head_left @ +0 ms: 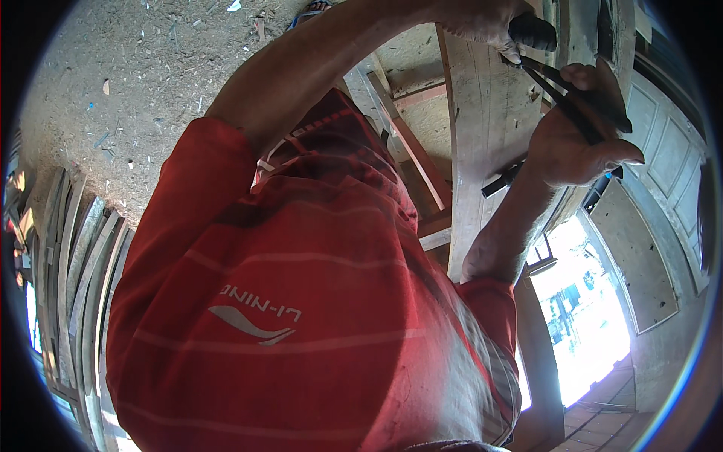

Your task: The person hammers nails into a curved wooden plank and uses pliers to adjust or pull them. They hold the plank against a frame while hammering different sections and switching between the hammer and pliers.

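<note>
At the top, my left hand (482, 22) is closed, its fingertips down at the jaw end of a pair of pincers. A dark rounded thing (533, 32) shows at its fingers; what it is I cannot make out. My right hand (576, 147) holds the pincers (561, 98) by the long black handles, which slant across the palm and spread apart; its thumb sticks out to the right. Below both hands runs a pale wooden plank (482, 120). Partly hidden behind my right wrist, a black bar-shaped tool (503, 181) lies on the wood.
A wooden frame (414, 147) with a reddish rail stands left of the plank. Long wooden strips (79, 256) lean upright at the far left. Chips and scraps litter the dirt floor (151, 83). A bright doorway (580, 309) and a pale panelled door (666, 151) are at the right.
</note>
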Demonstrator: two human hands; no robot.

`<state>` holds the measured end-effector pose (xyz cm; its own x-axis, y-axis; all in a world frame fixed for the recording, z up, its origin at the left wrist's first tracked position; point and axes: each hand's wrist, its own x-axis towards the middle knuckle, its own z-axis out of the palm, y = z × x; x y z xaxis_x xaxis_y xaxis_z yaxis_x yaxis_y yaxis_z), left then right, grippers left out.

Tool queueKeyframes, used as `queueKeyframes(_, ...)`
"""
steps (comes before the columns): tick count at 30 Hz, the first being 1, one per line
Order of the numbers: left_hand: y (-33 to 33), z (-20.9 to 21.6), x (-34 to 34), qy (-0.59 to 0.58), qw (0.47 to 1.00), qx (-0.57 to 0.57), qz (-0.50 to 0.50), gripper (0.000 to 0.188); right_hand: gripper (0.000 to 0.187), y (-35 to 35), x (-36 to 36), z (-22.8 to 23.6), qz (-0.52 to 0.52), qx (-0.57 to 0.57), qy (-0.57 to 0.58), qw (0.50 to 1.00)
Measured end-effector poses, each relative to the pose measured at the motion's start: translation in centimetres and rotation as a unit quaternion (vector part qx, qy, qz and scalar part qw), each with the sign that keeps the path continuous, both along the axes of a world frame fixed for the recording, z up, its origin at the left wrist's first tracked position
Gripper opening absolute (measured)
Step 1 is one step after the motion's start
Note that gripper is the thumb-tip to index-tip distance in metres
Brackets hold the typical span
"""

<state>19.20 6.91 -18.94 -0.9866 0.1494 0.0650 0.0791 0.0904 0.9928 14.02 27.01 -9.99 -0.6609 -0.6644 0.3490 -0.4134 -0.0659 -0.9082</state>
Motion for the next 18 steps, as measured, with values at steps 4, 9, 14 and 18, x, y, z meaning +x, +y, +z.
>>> queueKeyframes(4, 0.0, 0.2, 0.0, -0.015, 0.999, -0.035, 0.01, 0.042, 0.107, 0.5, -1.2, -0.3, 0.03, -0.069, -0.05, 0.996)
queueKeyframes(9, 0.1, -0.2, 0.0, 0.01, 0.999, -0.027, 0.018, 0.042, 0.109, -0.1, -0.6, -0.8, 0.056, -0.092, -0.078, 0.991)
queueKeyframes(14, 0.2, -0.9, -0.2, 0.031, 0.999, -0.021, 0.025, 0.044, 0.111, -0.4, -0.1, -0.2, 0.078, -0.059, -0.094, 0.991)
queueKeyframes(18, -0.1, -0.2, -0.1, 0.01, 0.999, -0.035, 0.016, 0.046, 0.111, 0.4, -0.4, 0.1, 0.076, -0.003, -0.064, 0.995)
